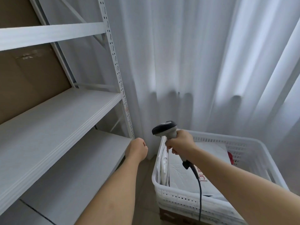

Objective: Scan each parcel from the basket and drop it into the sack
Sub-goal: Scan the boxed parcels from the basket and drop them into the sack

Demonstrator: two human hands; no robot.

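Right hand (179, 142) up over the near corner of the basket (211, 138), fingers wrapped tight around the grip of the scanner (165, 129), its dark head pointing left and its cable (198, 184) trailing down across the basket's front wall. Left hand (136, 149) out ahead at the edge of the lower shelf (73, 168), fingers curled under and holding nothing that can be seen; whether it touches the shelf edge is hard to call. And the parcels are right there in the white basket: a big flat white parcel (203, 159) with red lettering lying across the bottom, a slimmer white mailer (164, 163) standing on edge against the left wall, something red (230, 158) tucked at the far side. No sack anywhere in view, so how many have gone in cannot be told. By the look of it, plenty is left: at least two parcels sit unscanned in the basket, and no parcel is in hand just now. The next call seems to be the left hand picking one up for the scanner.
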